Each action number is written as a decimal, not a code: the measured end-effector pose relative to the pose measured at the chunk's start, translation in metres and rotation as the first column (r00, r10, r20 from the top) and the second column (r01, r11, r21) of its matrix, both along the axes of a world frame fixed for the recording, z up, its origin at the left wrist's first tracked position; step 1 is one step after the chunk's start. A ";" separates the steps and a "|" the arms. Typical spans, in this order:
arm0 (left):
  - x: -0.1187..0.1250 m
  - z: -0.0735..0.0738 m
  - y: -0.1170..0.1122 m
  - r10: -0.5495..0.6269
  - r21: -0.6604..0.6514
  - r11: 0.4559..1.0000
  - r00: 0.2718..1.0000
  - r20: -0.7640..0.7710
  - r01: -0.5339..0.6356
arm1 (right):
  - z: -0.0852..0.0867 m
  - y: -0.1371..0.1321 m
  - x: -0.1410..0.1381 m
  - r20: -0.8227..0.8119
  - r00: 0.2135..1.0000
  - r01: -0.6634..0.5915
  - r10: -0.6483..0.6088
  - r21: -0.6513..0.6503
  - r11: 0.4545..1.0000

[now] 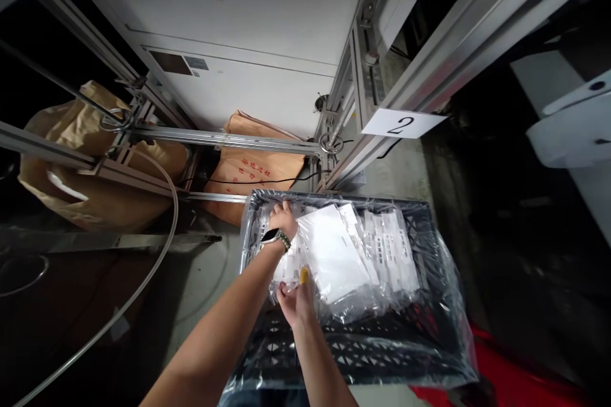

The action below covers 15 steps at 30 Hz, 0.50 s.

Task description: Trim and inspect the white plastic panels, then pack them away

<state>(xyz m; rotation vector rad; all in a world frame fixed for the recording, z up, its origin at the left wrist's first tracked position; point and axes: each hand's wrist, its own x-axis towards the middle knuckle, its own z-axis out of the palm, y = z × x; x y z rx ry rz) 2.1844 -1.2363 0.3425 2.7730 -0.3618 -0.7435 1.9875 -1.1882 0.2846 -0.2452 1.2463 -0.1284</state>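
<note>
Right hand (296, 302) pinching near end of the clear-wrapped white packets (334, 261) inside the black crate (344, 350), left hand (282, 219) flat on far end: better lifting both ends level, without squeezing.

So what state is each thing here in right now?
Black crate: lined with clear plastic, partly filled.
White packets: stacked leaning in the crate.
Left hand: resting on the packets.
Right hand: gripping a packet edge.
Brown sacks: full, on the floor.
</note>
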 end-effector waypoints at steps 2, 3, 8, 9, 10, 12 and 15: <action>0.000 -0.001 0.001 0.044 0.012 0.999 0.998 -0.039 -0.044 | 0.004 -0.001 0.001 0.022 0.999 0.035 -0.036 0.057 0.998; 0.002 -0.001 0.003 0.061 0.013 0.998 0.997 -0.057 -0.060 | 0.006 -0.001 0.001 0.030 0.998 0.046 -0.049 0.085 0.995; 0.009 -0.004 0.013 0.098 -0.029 0.994 0.989 -0.114 -0.102 | 0.016 -0.004 -0.001 0.085 0.994 0.046 -0.063 0.184 0.982; 0.010 -0.004 0.016 0.104 -0.046 0.993 0.987 -0.122 -0.110 | 0.017 -0.005 -0.001 0.098 0.994 0.030 -0.050 0.196 0.980; 0.012 -0.004 0.019 0.111 -0.062 0.991 0.985 -0.131 -0.119 | 0.018 -0.006 -0.001 0.111 0.993 0.008 -0.032 0.205 0.979; 0.013 -0.003 0.025 0.126 -0.097 0.985 0.981 -0.150 -0.141 | 0.019 -0.010 -0.001 0.138 0.990 -0.044 0.014 0.218 0.975; 0.014 -0.003 0.035 0.134 -0.162 0.973 0.975 -0.179 -0.163 | 0.018 -0.015 -0.004 0.183 0.980 -0.122 0.083 0.219 0.968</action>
